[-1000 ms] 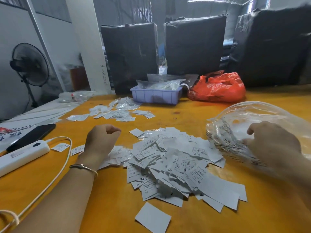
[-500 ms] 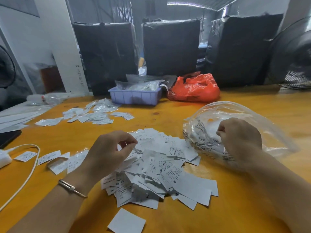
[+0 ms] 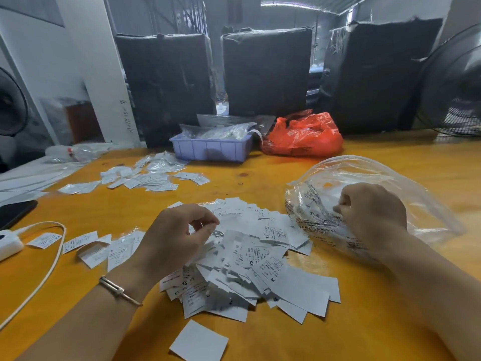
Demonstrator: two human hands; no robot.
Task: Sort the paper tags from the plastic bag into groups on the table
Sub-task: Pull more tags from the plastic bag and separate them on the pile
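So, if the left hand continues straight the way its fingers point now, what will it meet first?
Most likely the pile of paper tags. The left hand has its curled fingertips aimed right and slightly down, just above the pile's near edge. Depth is unclear, so they may already be touching the top tags.

Both forearms are extended forward; the left hand (image 3: 171, 241) is curled with fingertips pinched together, the right hand (image 3: 372, 212) is clenched.

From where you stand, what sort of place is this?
Probably a garment warehouse or packing workshop. Large black wrapped bales stand behind an orange work table, and a heap of paper size tags marked XS, S and M lies on it.
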